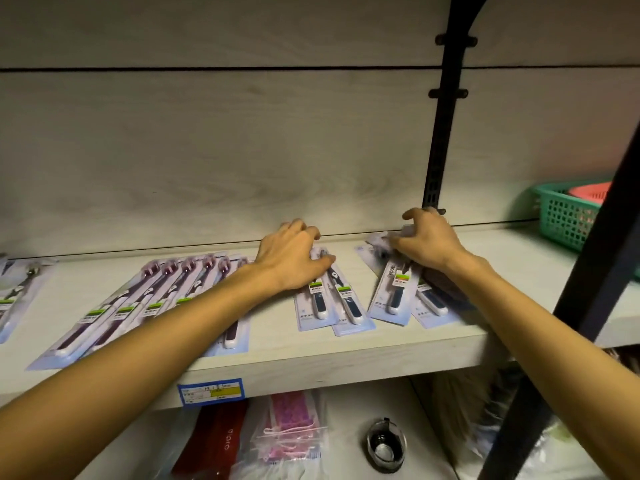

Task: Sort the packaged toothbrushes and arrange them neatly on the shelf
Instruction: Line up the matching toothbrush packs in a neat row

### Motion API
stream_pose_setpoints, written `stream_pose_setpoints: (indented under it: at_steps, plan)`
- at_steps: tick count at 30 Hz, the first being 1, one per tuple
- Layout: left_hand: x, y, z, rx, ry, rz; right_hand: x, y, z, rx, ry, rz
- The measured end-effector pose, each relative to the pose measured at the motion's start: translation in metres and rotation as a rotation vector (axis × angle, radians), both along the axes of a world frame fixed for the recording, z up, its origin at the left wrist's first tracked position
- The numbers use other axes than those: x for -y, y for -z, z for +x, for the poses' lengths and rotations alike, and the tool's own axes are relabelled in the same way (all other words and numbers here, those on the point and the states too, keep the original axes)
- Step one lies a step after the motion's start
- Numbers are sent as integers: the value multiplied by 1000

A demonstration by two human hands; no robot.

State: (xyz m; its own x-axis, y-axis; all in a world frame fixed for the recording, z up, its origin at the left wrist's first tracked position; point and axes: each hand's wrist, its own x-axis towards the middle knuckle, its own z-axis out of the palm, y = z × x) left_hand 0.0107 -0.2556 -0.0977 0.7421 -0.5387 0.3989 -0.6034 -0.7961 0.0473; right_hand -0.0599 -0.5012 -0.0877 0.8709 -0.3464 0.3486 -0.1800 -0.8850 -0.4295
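Both hands are up on the shelf: the left hand (292, 252) lies palm down with fingers curled over the top of a pair of dark-handled toothbrush packs (330, 299), thumb tip touching the right one of the two, while the right hand (427, 239) has its fingers bent down onto the upper end of another pair of packs (403, 289), which sits tilted and overlapping just to the right; whether those fingers actually pinch the packaging, I cannot tell, it is blurred there. Nearest us, below the shelf edge, a blue and yellow price label (210, 391) is stuck on the front lip, and underneath lie a red pouch (213, 441), a bag of pink items (289, 427) and a small round glass object (385, 446). Up on the pale wooden shelf (398, 344), a fanned row of maroon toothbrush packs (138, 306) lies partly under the left forearm, with one more pack (17, 292) at the far left edge. Farther back on the right, a green basket (564, 216) holds a pink basket (590, 192), beside the black slotted upright (440, 140) against the back panel.
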Motion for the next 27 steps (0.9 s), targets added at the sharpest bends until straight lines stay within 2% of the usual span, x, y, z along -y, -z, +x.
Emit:
stream_pose_setpoints:
  at_steps: [3, 7, 10, 14, 18, 22, 27]
  plan:
    - [6, 4, 8, -164, 18, 25, -6, -4, 3, -48, -154, -39]
    - [1, 8, 16, -153, 45, -50, -22, -6, 9, -68, -271, -158]
    - [0, 10, 16, -196, 35, -55, -38, -9, 18, -109, -342, -152]
    - [0, 9, 18, -193, 37, -13, -25, -17, 13, -164, -282, -37]
    - [4, 3, 21, -202, 29, -6, -5, -10, 3, -213, -285, -110]
    - [8, 2, 22, -260, 25, -142, -18, -7, 13, -151, -369, -186]
    - [1, 5, 27, -314, -12, -238, -30, 5, 24, -238, -382, -207]
